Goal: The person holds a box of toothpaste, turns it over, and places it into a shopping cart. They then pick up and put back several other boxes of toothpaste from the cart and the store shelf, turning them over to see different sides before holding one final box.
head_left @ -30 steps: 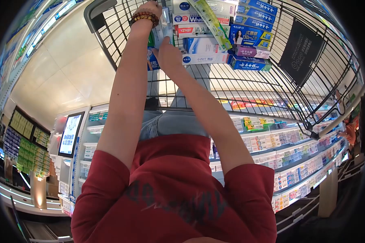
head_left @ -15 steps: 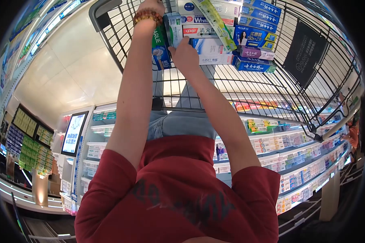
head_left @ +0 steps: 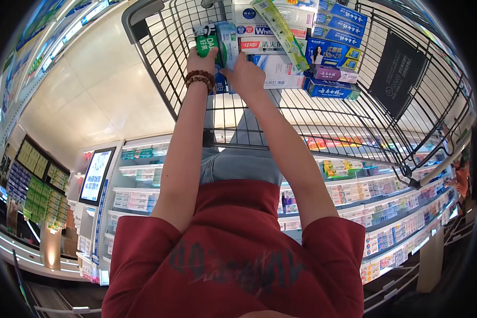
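Observation:
My left hand, with beaded bracelets at the wrist, is closed round a green toothpaste box at the left of the row in the cart. My right hand is closed at the near end of a pale blue and white toothpaste box beside it; its fingertips are partly hidden. Under and between the hands, part of a dark blue box shows. To the right are a red-and-white box, a white and blue box and a long green package lying slantwise on top.
The black wire shopping cart holds more blue boxes stacked at the right. A dark panel hangs on its side. Lit shelves of boxed goods stand behind me, near a bright screen. Another person is at the far right.
My left hand has come back towards me from the cart's far side and now grips the green toothpaste box. My right hand has shifted only slightly among the boxes.

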Motion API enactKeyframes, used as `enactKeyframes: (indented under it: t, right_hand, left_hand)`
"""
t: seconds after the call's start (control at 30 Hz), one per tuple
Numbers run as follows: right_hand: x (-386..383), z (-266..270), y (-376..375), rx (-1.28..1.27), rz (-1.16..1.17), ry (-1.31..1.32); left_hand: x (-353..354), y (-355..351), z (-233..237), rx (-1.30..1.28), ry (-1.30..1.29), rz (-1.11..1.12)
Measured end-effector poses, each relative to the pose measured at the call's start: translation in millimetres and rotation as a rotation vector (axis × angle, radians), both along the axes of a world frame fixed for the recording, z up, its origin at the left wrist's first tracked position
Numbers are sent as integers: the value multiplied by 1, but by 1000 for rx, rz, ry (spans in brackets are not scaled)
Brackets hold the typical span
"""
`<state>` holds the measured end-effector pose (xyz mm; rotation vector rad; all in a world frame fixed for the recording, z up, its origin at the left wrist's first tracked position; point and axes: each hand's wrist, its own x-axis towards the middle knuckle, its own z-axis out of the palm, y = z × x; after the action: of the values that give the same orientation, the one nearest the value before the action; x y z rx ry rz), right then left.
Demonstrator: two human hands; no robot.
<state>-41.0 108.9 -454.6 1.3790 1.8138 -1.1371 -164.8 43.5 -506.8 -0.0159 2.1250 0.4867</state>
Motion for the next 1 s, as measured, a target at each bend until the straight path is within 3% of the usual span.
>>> enactKeyframes:
  t: [0.07, 0.17, 0.3, 0.4, 0.5, 0.57, 0.6, 0.67, 0.77, 0.83, 0.87, 0.97, 1.0]
  right_hand:
    - [2, -3, 0, 37, -13, 40]
    - [3, -13, -1, 76, 8, 89]
    - [0, -21, -5, 82, -14, 55]
    - [-1, -16, -1, 70, -36, 41]
    - [-1, -3, 8, 106, 61, 7]
    - [-1, 18, 23, 323, -39, 105]
    - [0, 26, 34, 428, -90, 157]
    - [15, 31, 60, 947, 5, 342]
    - [23, 32, 78, 1003, 97, 51]
    - [39, 14, 83, 709, -28, 151]
    - [46, 2, 83, 561, -87, 199]
    - [52, -8, 81, 601, -59, 191]
    - [50, -12, 83, 631, -60, 193]
  left_hand:
    - [2, -13, -18, 102, 11, -20]
    - [7, -11, -9, 189, 58, -75]
    - [8, -10, 4, 173, 57, -108]
    - [8, -21, -19, 183, 9, -77]
    - [15, -14, -10, 156, 25, -7]
    - [17, -1, 5, 116, 3, 98]
    - [19, -17, -26, 208, 30, 81]
    - [16, -10, -12, 155, 1, 95]
    - [22, -15, -29, 89, 48, 162]
    - [19, -4, 2, 125, -64, 184]
    - [31, -32, -53, 136, 119, 70]
    - [27, -23, -32, 84, 34, 51]
    - [31, -24, -32, 23, 180, -81]
